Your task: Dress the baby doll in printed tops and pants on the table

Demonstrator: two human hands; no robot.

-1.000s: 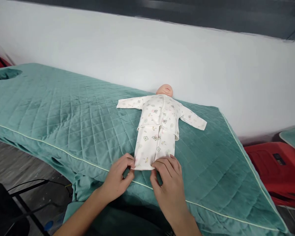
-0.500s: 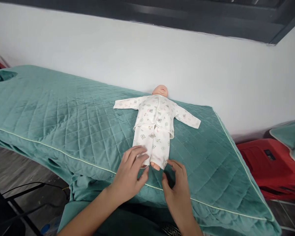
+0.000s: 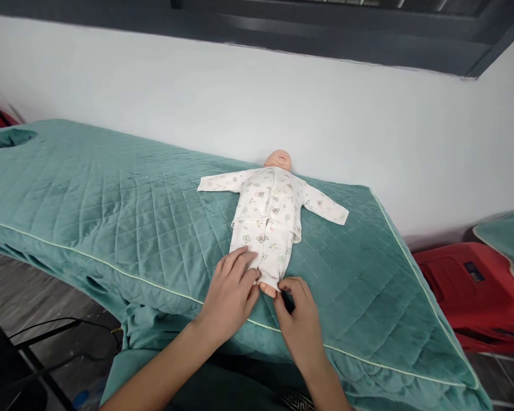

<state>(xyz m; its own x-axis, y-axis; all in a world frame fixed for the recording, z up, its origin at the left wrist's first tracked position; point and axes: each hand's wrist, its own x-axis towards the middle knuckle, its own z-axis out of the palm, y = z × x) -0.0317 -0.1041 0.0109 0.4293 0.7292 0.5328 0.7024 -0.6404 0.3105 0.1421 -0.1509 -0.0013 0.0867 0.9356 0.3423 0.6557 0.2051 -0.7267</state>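
Observation:
A baby doll (image 3: 267, 212) in a white printed top and trousers lies on its back on a teal quilted massage bed (image 3: 111, 200), head toward the wall. My left hand (image 3: 231, 292) rests on the doll's left trouser leg near the hem, fingers laid flat over the cloth. My right hand (image 3: 297, 311) is by the other leg's hem, its fingers curled in a pinch at the trouser edge. One bare doll foot (image 3: 268, 289) pokes out between my hands.
A white wall runs behind the bed under a dark window frame. A red object (image 3: 471, 291) sits on the floor at right, beside another teal cushion (image 3: 508, 234). Black cables and a stand (image 3: 34, 342) lie on the floor at lower left.
Both hands let go of the trouser hems, then came back: the left hand slid up onto the leg and the right closed in on the hem. A doll foot now shows.

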